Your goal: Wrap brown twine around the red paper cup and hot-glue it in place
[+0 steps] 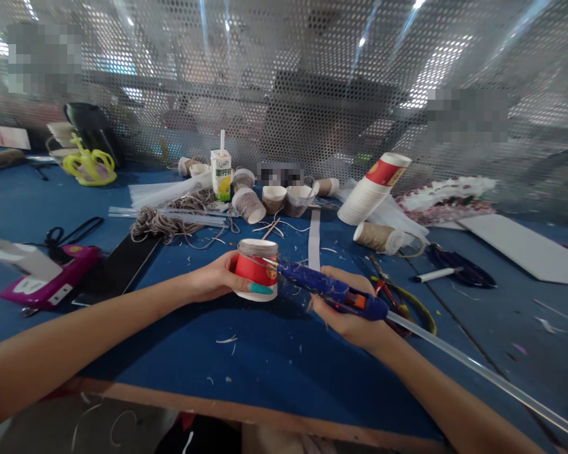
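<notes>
My left hand [221, 277] is closed around a red and white paper cup [250, 268], with a teal thumbnail pressed on its front. Grey-brown cord [253, 250] is wound around the cup just below its rim. In my right hand [348, 315] is a blue hot glue gun [317, 282], a long clear glue stick [473, 366] sticking out of its back end. The gun's nozzle points left and meets the cord on the cup's right side, or sits just in front of it; I cannot tell which.
Behind the cup lie a tangle of cord [165, 222], several cord-wrapped cups and a drink carton [221, 175]. A leaning stack of paper cups [373, 189] stands at the back right. Scissors [397, 299] lie beside my right hand; a purple power strip [52, 280] sits left.
</notes>
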Demonstrator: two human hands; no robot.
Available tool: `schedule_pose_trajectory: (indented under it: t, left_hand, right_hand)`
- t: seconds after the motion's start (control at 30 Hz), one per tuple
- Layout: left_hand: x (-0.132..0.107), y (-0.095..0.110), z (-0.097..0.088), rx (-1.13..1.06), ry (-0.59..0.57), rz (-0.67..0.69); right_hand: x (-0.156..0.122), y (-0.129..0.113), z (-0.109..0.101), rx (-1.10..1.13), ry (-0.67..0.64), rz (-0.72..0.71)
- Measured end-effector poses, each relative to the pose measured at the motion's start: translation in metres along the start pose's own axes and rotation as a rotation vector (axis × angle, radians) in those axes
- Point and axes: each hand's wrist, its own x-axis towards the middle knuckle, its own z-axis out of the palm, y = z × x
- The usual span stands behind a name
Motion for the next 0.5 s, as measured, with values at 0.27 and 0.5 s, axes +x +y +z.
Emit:
schedule_pose_trajectory:
  t: [0.27, 0.5]
  left_hand:
    - [0.0005, 0.0007, -0.0025, 0.021, 0.004, 0.028]
    - [0.0, 0.0016, -0.0049, 0.034, 0.048, 0.038]
  right_hand:
    - [-0.0013, 0.0013, -0.0016, -0.028, 0.019, 0.027]
    - [0.0016, 0.0015, -0.0033, -0.045, 0.029, 0.008]
